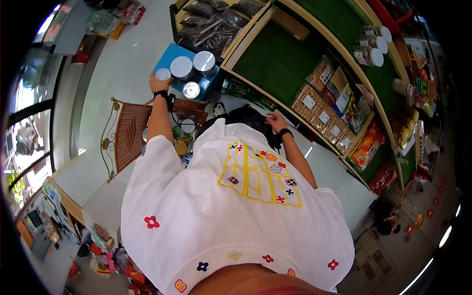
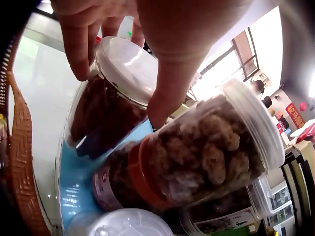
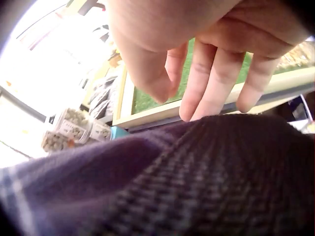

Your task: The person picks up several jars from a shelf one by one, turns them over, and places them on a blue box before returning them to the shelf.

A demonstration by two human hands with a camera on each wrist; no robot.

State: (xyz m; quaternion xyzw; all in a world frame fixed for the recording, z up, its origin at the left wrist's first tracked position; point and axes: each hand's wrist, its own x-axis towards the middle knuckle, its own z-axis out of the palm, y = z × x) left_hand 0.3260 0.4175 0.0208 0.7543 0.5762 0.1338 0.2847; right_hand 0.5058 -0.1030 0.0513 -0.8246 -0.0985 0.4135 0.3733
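Observation:
My left hand (image 1: pixel 161 84) grips a clear jar with a white lid (image 2: pixel 129 66) and dark contents (image 2: pixel 96 115), fingers on one side of the lid and thumb on the other. The jar is over the left part of a blue surface (image 1: pixel 169 51). Beside it, close to the thumb, is a jar of pale brown lumpy pieces (image 2: pixel 206 147); other lidded jars (image 1: pixel 182 67) stand near. My right hand (image 1: pixel 277 121) hangs by the dark clothing on my lap, fingers loosely bent and holding nothing; in the right wrist view the fingers (image 3: pixel 211 81) point down above dark cloth (image 3: pixel 221 167).
A woven chair (image 1: pixel 132 132) stands left of my legs, with more jars on it. Ahead and to the right are wooden shelves with green lining (image 1: pixel 268 54), holding dark bags (image 1: pixel 211 29), packets of nuts (image 1: pixel 314 105) and white-lidded jars (image 1: pixel 376 57).

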